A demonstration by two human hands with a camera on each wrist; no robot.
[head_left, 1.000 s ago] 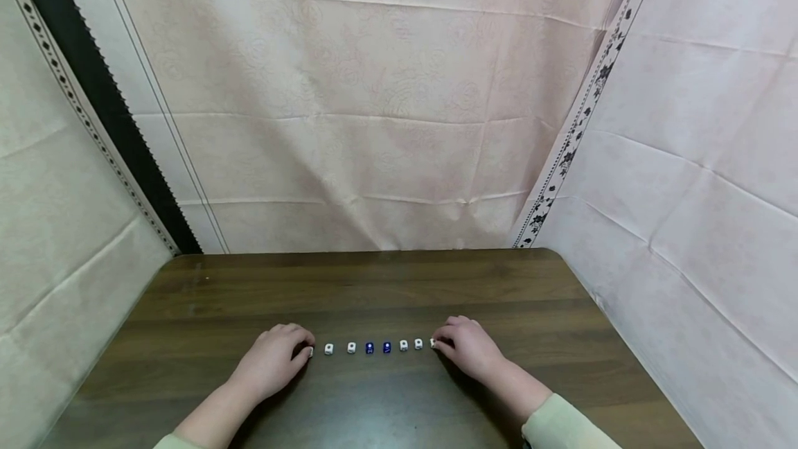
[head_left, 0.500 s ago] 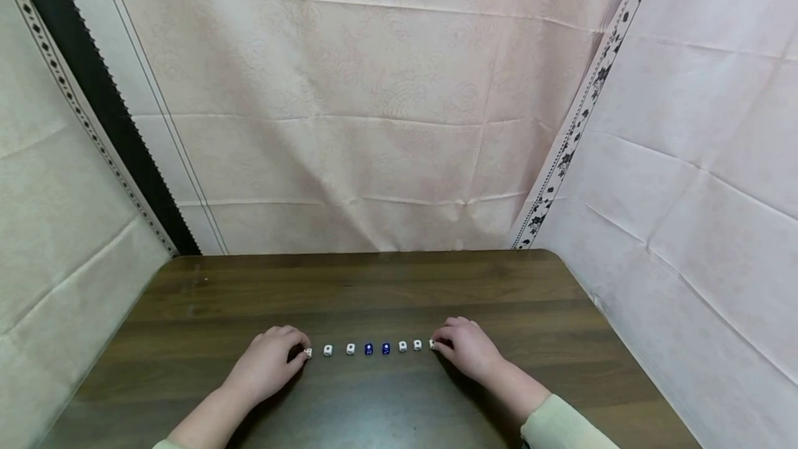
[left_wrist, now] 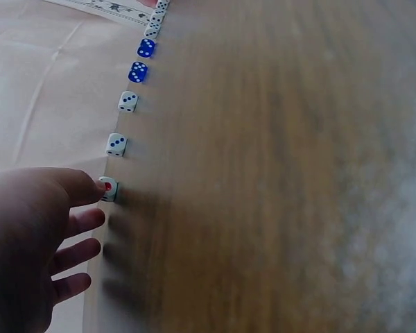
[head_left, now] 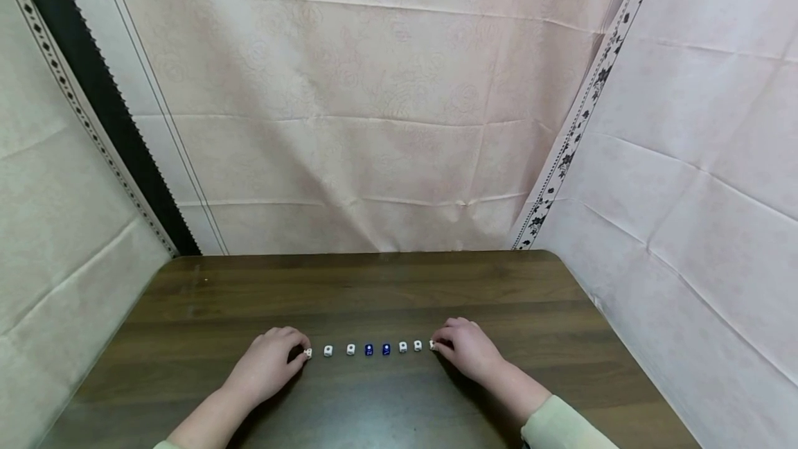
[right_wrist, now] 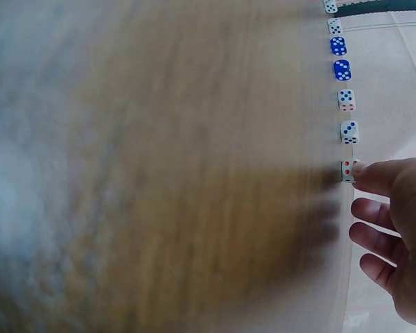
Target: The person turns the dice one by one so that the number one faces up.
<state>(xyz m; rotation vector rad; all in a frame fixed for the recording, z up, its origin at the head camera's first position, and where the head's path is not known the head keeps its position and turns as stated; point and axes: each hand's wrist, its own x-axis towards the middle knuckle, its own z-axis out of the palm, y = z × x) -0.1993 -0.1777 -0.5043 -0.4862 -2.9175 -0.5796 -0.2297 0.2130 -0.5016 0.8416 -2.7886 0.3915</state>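
A row of small dice runs across the table, two blue dice [head_left: 377, 350] in its middle and white ones on either side. At the row's left end my left hand [head_left: 264, 364] pinches a white die [left_wrist: 109, 189], its red one-pip showing beside the thumb in the left wrist view. My right hand [head_left: 469, 350] holds the white die [right_wrist: 348, 171] at the right end, thumb against it, the other visible fingers loosely bent below. Nearest to the left hand's die is another white die [left_wrist: 116, 144]; beside the right hand's die stands a white die [right_wrist: 349, 132].
The brown wooden table [head_left: 374, 289] has rounded far corners. A pale cloth [head_left: 374, 123] hangs behind it, with more cloth [head_left: 698, 192] along the right and left sides. The dice in the row stand apart with small gaps.
My left hand has shifted slightly left, and more of its white die shows in the head view. The right hand and the remaining dice look still.
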